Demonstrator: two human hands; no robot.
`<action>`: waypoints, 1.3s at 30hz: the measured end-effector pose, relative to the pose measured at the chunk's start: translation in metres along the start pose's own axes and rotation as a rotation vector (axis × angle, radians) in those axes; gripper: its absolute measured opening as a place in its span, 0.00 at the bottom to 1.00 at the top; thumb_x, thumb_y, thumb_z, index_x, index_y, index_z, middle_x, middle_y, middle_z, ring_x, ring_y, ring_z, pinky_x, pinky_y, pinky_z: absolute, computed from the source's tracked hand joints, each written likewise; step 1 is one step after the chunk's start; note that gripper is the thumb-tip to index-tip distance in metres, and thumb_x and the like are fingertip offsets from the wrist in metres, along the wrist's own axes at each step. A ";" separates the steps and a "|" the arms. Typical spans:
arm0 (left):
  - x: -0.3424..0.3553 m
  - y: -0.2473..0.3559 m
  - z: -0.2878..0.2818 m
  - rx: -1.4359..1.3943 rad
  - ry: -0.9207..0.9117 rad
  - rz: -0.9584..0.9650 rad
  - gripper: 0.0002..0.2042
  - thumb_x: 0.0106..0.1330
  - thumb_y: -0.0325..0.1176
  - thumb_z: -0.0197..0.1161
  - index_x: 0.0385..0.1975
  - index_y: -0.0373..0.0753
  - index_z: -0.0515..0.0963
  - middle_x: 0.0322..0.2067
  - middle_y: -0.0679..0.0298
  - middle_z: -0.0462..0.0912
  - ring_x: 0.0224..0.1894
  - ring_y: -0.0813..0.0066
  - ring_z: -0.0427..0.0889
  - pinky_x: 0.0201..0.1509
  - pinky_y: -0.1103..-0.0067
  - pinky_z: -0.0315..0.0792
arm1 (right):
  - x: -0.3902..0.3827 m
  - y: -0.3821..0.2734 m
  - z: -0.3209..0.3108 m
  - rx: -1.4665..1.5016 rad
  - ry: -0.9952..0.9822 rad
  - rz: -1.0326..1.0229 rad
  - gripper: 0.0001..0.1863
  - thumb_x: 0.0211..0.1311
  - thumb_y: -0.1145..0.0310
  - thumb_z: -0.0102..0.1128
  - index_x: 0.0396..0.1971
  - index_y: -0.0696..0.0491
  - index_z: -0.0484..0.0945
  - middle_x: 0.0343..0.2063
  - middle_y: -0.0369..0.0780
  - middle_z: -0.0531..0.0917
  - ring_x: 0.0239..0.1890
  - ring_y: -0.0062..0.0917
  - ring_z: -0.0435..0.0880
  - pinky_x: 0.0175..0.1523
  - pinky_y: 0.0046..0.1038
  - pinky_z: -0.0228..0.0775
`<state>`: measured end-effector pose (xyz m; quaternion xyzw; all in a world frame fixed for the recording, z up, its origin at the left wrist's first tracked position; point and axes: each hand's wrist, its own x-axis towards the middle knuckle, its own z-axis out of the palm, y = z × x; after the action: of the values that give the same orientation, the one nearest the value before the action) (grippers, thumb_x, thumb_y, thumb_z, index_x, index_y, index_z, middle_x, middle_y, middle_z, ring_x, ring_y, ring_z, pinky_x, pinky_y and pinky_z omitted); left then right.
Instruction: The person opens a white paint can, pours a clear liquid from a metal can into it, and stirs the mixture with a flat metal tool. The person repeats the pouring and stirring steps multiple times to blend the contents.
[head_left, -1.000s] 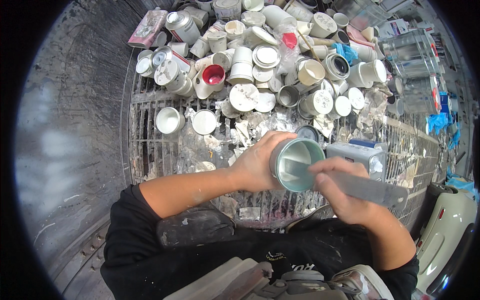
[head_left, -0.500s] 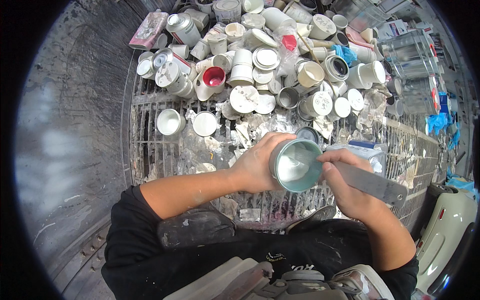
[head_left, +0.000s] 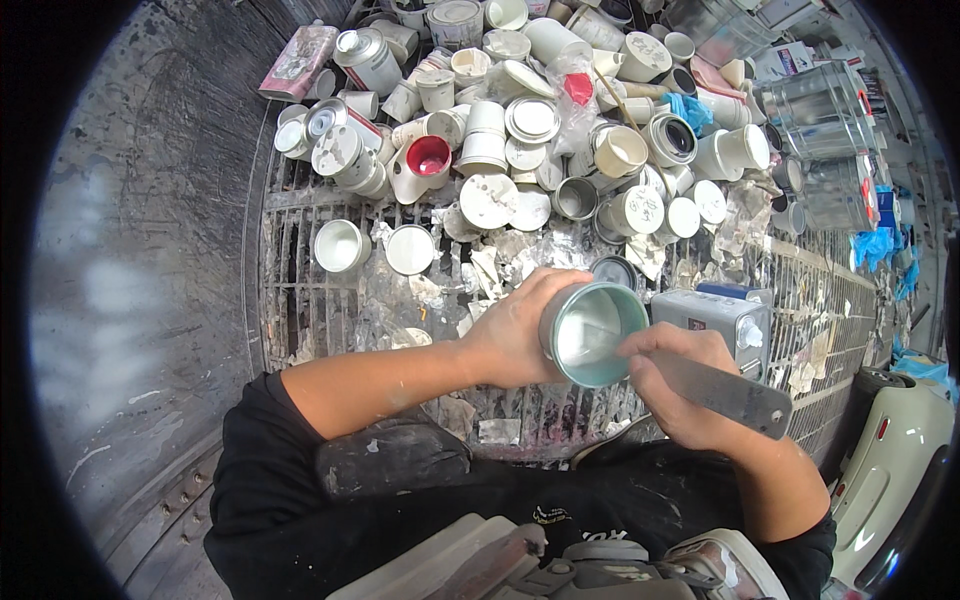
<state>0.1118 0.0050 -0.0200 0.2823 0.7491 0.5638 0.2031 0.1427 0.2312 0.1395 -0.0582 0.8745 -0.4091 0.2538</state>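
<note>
My left hand (head_left: 515, 335) is wrapped round the left side of a pale green paint cup (head_left: 632, 365), tilting its mouth toward me. White paint (head_left: 585, 340) coats the bottom and inner wall. In my right hand (head_left: 685, 385) is a flat grey metal stirring stick (head_left: 725, 393), pinched between thumb and fingers. Its holed end points out to the lower right, and its other end reaches over the rim into the cup, partly hidden by my fingers. A dark round tin (head_left: 614, 270) sits just behind the cup.
Paint-stained metal grating (head_left: 310, 330) lies below. Beyond my hands are heaped used cups and tins, including a red-lined cup (head_left: 428, 156). A white cup (head_left: 341, 245) and round lid (head_left: 410, 249) lie at left. A rectangular metal can (head_left: 712, 320) stands right; a scuffed wall (head_left: 150, 300) rises left.
My right hand has moved slightly left and down with the stirring stick, uncovering more of the rectangular can. My left hand and the cup have barely shifted.
</note>
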 end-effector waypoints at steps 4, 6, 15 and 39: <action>0.001 -0.002 0.001 0.013 0.010 0.030 0.56 0.41 0.41 0.89 0.74 0.45 0.61 0.67 0.55 0.70 0.69 0.52 0.75 0.73 0.63 0.74 | 0.000 -0.002 0.003 0.212 0.083 0.173 0.13 0.76 0.67 0.60 0.50 0.60 0.83 0.26 0.38 0.88 0.30 0.21 0.86 0.38 0.27 0.79; 0.001 -0.003 0.001 0.018 0.015 0.042 0.56 0.41 0.41 0.89 0.73 0.45 0.61 0.67 0.55 0.70 0.69 0.52 0.75 0.73 0.63 0.74 | 0.003 -0.003 0.002 0.114 0.149 0.135 0.13 0.75 0.68 0.60 0.50 0.60 0.82 0.25 0.39 0.87 0.29 0.21 0.86 0.38 0.27 0.78; 0.001 -0.001 0.000 -0.011 0.017 0.037 0.55 0.41 0.39 0.90 0.73 0.42 0.63 0.66 0.52 0.71 0.68 0.51 0.75 0.73 0.63 0.73 | 0.005 -0.009 0.004 0.172 0.144 0.134 0.12 0.71 0.71 0.62 0.48 0.61 0.84 0.24 0.41 0.87 0.28 0.23 0.87 0.37 0.27 0.79; 0.001 -0.007 0.001 -0.007 0.027 0.050 0.58 0.38 0.38 0.89 0.74 0.45 0.61 0.66 0.54 0.70 0.70 0.52 0.74 0.74 0.63 0.72 | 0.005 0.001 0.000 0.024 0.160 0.038 0.12 0.71 0.68 0.64 0.50 0.56 0.84 0.22 0.43 0.84 0.26 0.30 0.87 0.35 0.32 0.77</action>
<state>0.1106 0.0050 -0.0268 0.2928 0.7425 0.5751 0.1799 0.1382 0.2303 0.1363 -0.0058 0.8880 -0.4179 0.1917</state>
